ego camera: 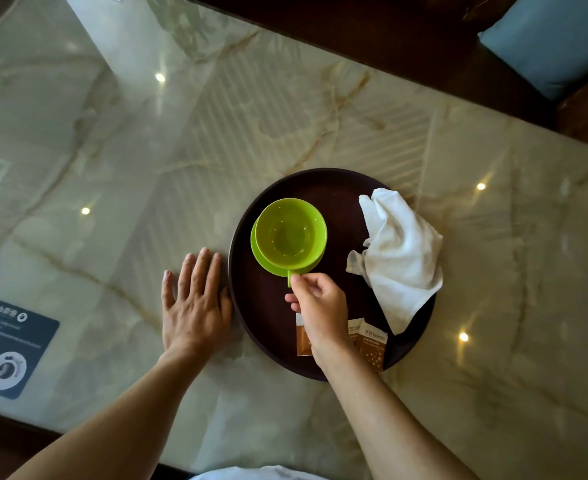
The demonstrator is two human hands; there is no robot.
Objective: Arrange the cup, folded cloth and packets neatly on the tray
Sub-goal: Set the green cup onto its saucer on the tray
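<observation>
While the left hand (195, 303) lies flat and open, the right hand (316, 306) pinches the green cup (290, 233) handle.
Brown packets (372, 344) on the tray (268, 306) carry small unreadable lettering; the cloth (403, 258) is plain.

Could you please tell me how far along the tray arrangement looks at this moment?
Done: everything sits on the dark tray. In hand: the right hand pinches the green cup by its handle. Left: the white cloth lies crumpled over the rim; the packets overlap.

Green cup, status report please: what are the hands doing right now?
Right hand pinching green cup handle, cup on saucer on tray. Left hand flat on marble table, against tray rim. White cloth crumpled, overhanging rim. Packets partly under right hand.
</observation>
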